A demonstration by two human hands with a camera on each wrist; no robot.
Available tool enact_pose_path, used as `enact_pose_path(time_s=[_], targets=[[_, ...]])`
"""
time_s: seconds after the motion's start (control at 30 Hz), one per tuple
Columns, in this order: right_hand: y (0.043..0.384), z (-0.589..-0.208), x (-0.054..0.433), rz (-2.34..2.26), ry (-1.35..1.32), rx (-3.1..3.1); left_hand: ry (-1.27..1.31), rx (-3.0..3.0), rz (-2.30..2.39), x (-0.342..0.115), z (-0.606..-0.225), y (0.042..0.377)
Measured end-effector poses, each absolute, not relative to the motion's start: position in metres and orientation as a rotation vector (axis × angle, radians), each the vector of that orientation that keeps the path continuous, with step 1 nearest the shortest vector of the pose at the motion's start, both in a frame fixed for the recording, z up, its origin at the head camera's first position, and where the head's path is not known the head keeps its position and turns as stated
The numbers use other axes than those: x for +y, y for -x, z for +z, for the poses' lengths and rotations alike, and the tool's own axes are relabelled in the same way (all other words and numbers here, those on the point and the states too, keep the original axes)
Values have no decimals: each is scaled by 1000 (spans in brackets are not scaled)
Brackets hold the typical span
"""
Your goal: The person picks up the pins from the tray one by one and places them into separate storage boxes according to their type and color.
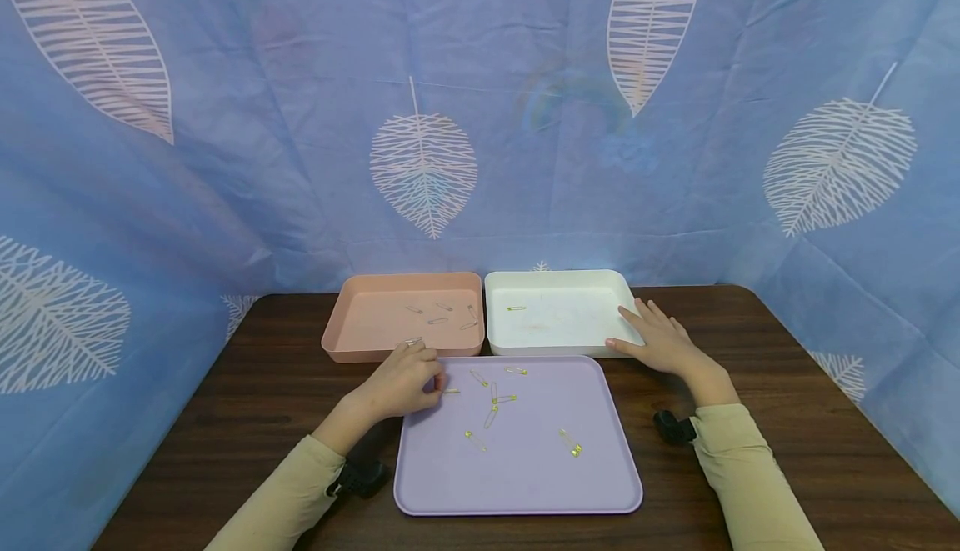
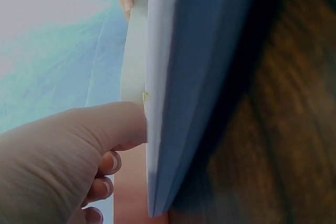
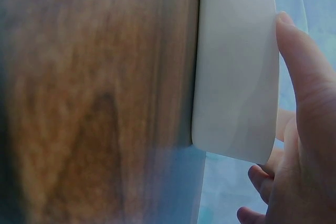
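Note:
My left hand (image 1: 405, 380) is over the upper left corner of the lilac tray (image 1: 525, 484), fingers curled. Its thumb and forefinger pinch one end of a safety pin (image 1: 452, 391) with a yellow head; the tray's rim hides the fingertips in the left wrist view. Several more yellow-headed safety pins (image 1: 477, 441) lie scattered on this tray. My right hand (image 1: 660, 341) rests with spread fingers at the right end of the white tray (image 3: 236, 77), thumb at its front rim. Inside the white tray is one yellow safety pin (image 1: 516, 308).
A pink tray (image 1: 352, 357) stands left of the white one, holding several silver safety pins (image 1: 438, 321). Both sit directly behind the lilac tray on a dark wooden table (image 1: 225, 451). Behind the table hangs a blue cloth (image 1: 495, 184) with white leaf prints.

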State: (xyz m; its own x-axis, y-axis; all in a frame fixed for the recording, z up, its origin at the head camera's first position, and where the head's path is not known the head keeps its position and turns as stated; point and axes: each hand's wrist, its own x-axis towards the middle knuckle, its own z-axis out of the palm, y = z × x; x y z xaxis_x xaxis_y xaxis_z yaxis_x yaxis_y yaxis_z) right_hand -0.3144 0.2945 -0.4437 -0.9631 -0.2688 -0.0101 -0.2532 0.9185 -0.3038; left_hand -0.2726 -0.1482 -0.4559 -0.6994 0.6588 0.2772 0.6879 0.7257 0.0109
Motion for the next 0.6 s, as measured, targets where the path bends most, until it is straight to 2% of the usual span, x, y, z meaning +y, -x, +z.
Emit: enact_pose_path(time_s=[0.6], targets=[[315, -445, 295, -473, 405, 3025, 1043, -2652, -149, -142, -445, 276]])
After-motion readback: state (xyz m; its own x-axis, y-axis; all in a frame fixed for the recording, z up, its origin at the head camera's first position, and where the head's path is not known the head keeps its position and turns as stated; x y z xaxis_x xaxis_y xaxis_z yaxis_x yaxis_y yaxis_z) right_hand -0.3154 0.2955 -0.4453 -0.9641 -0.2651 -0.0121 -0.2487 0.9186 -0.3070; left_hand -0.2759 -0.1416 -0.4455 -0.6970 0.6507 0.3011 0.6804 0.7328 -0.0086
